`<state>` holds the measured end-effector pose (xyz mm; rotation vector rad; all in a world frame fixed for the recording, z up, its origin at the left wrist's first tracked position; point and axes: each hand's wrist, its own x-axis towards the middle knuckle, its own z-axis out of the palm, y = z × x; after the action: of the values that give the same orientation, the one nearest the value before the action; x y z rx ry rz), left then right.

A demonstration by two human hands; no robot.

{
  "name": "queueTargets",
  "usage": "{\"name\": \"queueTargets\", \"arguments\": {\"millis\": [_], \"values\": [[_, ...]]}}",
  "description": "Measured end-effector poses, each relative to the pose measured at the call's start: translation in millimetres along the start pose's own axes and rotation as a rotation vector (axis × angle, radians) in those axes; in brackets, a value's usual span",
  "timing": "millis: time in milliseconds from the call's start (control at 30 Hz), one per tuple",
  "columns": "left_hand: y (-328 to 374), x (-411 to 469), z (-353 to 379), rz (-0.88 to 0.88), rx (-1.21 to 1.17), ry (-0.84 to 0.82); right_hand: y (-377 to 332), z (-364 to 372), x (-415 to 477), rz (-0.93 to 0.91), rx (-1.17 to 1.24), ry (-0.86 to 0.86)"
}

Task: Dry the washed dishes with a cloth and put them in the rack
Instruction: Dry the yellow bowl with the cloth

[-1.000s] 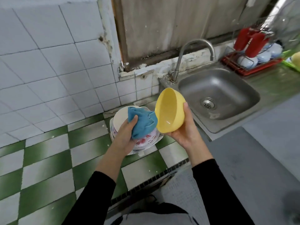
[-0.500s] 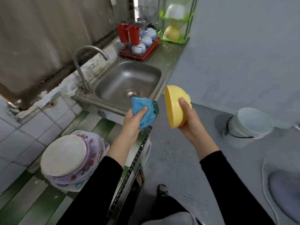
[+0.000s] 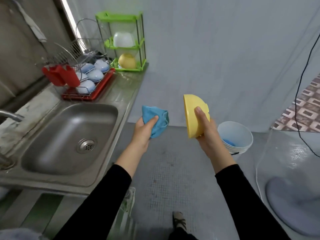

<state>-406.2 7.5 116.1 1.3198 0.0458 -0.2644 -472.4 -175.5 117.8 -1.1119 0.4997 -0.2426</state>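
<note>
My right hand [image 3: 206,134] grips a yellow bowl [image 3: 192,111] held on edge, thumb across its outside, over the grey floor right of the counter. My left hand [image 3: 143,130] holds a bunched blue cloth [image 3: 155,118] a short way left of the bowl, not touching it. At the far end of the counter stands a green tiered rack [image 3: 138,44] with a white bowl [image 3: 123,39] on its middle shelf and another yellow bowl [image 3: 127,61] on the bottom shelf.
A steel sink [image 3: 69,134] fills the left, its tap at the left edge. Behind it a red-trayed wire drainer [image 3: 91,90] holds several pale blue bowls and red cups. A white bucket [image 3: 237,137] stands on the floor by my right hand. A fan base [image 3: 292,203] lies at right.
My view has swung right, from the tiled counter and dish stack past the sink toward the rack. Both hands carried the cloth and the yellow bowl along, now held apart over the floor.
</note>
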Motion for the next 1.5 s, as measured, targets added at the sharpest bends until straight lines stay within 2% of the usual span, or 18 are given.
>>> {"name": "queueTargets", "arguments": {"millis": [233,433,733,1033,1233,1500], "values": [[7.2,111.1,73.1,0.009,-0.004,0.024,-45.4,-6.0,117.2,0.034,-0.094,-0.020],[2.8,185.1,83.8,0.002,-0.016,0.112,-55.7,8.8,205.6,0.073,-0.193,-0.073],[0.2,307.5,49.8,0.056,0.019,0.304,-25.2,70.0,332.9,0.185,-0.264,-0.153],[42.2,453.1,0.1,0.065,-0.043,0.543,-28.2,196.7,471.8,0.194,-0.359,-0.321],[63.9,517.9,-32.0,0.126,-0.056,0.710,-14.4,272.1,531.2,0.169,-0.397,-0.460],[60.4,552.6,-72.6,0.096,-0.046,0.902,10.8,337.2,577.0,0.036,-0.548,-0.627]]}}
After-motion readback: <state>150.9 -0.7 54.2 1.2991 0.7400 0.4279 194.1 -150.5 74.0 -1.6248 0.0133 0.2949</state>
